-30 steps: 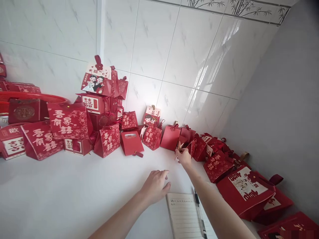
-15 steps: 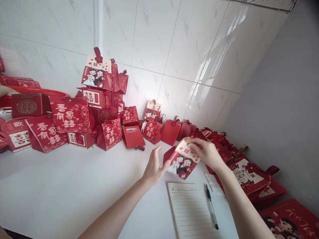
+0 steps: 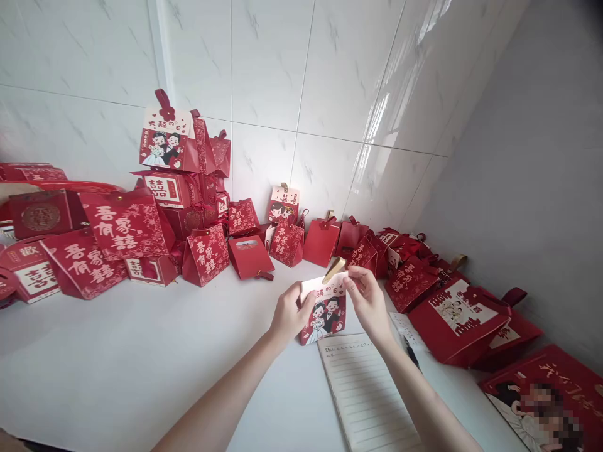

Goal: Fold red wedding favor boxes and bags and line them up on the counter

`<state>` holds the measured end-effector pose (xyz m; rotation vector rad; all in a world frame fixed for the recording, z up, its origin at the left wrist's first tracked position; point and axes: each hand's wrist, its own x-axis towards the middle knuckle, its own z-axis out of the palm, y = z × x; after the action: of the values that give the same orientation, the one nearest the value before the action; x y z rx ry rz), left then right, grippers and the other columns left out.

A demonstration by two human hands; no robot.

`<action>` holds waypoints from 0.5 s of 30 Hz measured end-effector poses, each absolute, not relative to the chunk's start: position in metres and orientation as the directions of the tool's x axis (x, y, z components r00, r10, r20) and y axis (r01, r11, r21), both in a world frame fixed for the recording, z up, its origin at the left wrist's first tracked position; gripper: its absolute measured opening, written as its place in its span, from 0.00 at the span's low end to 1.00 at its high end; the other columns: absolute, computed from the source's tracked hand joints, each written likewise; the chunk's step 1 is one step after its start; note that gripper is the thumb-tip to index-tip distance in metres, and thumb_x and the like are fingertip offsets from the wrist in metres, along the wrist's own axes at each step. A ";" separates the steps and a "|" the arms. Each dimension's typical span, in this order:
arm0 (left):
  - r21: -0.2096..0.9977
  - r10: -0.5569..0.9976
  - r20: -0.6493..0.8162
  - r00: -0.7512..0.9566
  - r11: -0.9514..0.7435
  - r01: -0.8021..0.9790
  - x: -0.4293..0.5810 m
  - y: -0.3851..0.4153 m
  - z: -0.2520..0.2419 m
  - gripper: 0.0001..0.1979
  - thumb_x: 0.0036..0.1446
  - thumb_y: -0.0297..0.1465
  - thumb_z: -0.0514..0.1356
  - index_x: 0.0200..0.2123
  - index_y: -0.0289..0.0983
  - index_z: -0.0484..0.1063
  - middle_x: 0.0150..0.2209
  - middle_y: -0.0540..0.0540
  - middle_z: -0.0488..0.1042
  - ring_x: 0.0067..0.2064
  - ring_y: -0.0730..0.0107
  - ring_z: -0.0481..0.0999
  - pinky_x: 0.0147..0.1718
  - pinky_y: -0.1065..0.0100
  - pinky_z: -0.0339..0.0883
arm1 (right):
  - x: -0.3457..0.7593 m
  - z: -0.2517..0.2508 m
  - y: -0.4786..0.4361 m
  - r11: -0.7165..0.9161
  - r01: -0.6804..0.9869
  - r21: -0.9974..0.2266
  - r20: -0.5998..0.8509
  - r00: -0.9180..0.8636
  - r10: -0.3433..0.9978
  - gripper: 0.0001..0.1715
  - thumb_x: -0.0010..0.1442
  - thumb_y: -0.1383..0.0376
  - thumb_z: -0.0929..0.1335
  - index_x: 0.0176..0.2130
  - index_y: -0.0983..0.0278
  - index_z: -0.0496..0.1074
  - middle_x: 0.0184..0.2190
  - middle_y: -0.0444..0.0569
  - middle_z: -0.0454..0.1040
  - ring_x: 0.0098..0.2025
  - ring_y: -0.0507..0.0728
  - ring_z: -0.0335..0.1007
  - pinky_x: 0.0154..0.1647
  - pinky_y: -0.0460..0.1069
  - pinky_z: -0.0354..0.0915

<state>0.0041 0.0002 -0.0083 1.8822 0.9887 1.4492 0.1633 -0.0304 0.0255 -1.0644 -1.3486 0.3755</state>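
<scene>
A small red and cream gift box [image 3: 324,318] with a cartoon bride and groom on its front is held upright between both hands. My left hand [image 3: 291,312] is closed on its left side, the thumb across the front. With fingertips pinched, my right hand [image 3: 368,300] grips the box's upper right corner. A gold ribbon loop [image 3: 335,270] rises from the top edge between the hands. Just below the box, a lined notebook [image 3: 362,383] lies open with handwriting near its top. The right forearm covers part of the notebook and most of a black pen [image 3: 412,355].
Red gift boxes [image 3: 123,224] are stacked along the wall on the left, one with the same couple [image 3: 163,145] on top. More red boxes [image 3: 462,320] crowd the right side. A red basin rim [image 3: 80,186] shows behind the left stack. The white table [image 3: 155,351] runs underneath.
The gift box has turned from tilted to nearly upright and moved slightly left. My left hand has closed onto its side. My right hand has shifted from its top to the upper right corner.
</scene>
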 end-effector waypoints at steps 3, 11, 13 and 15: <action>0.819 0.836 0.532 0.129 -0.548 0.169 0.001 -0.002 -0.003 0.09 0.56 0.35 0.54 0.29 0.36 0.66 0.25 0.50 0.70 0.27 0.71 0.70 0.27 0.71 0.65 | 0.161 0.009 -0.035 0.552 0.412 -0.725 0.660 0.185 0.728 0.17 0.59 0.55 0.67 0.45 0.61 0.64 0.44 0.52 0.68 0.47 0.58 0.67 0.45 0.54 0.69; 0.805 0.770 0.558 0.308 -0.593 0.022 -0.012 -0.016 0.029 0.09 0.49 0.33 0.59 0.35 0.36 0.69 0.33 0.47 0.75 0.35 0.67 0.76 0.32 0.69 0.70 | 0.152 0.007 -0.056 0.632 0.598 -0.493 0.828 0.100 0.552 0.04 0.63 0.67 0.63 0.34 0.61 0.64 0.32 0.47 0.68 0.35 0.55 0.68 0.36 0.50 0.67; 0.730 0.712 0.631 0.308 -0.679 0.074 -0.017 -0.017 0.035 0.12 0.49 0.33 0.61 0.38 0.37 0.69 0.36 0.46 0.76 0.39 0.65 0.77 0.38 0.68 0.72 | 0.148 0.012 -0.060 0.672 0.638 -0.377 0.879 0.017 0.476 0.06 0.63 0.71 0.62 0.35 0.61 0.65 0.33 0.47 0.69 0.36 0.55 0.68 0.36 0.49 0.67; 0.671 0.671 0.667 0.323 -0.730 0.131 -0.020 -0.018 0.039 0.11 0.50 0.32 0.62 0.39 0.38 0.69 0.35 0.48 0.77 0.38 0.67 0.77 0.38 0.68 0.72 | 0.145 0.015 -0.064 0.692 0.650 -0.315 0.895 -0.040 0.444 0.09 0.63 0.73 0.61 0.38 0.60 0.65 0.34 0.47 0.69 0.37 0.55 0.69 0.37 0.49 0.66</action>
<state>-0.0197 -0.0179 0.0389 2.0880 0.7046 1.4092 0.1451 -0.0636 0.0149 -0.8942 -1.6739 -0.2076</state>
